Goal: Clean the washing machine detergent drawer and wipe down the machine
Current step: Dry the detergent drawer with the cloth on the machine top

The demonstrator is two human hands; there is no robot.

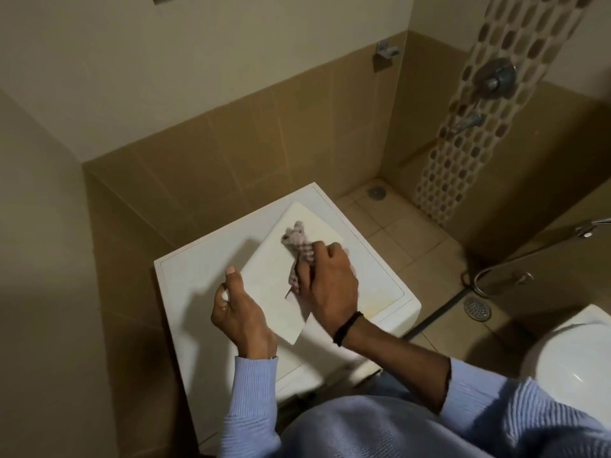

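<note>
- Head view: your right fingers (325, 252) are curling round a pinkish cloth (297, 241), pressing it onto the white face of what I take to be the detergent drawer (267, 292).
- Your left hand (239, 312) is gripping the drawer's near-left edge, thumb on top.
- Your right hand (330, 279) is lying nearer the unwiped far corner, which is lying ahead of the cloth.
- The drawer is hanging tilted just above the washing machine (195, 276) top surface.

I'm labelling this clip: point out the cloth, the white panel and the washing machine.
cloth (295, 233): head view, bunched far end.
white panel (264, 292): head view, bare face.
washing machine (190, 274): head view, top's bare left part.
</note>
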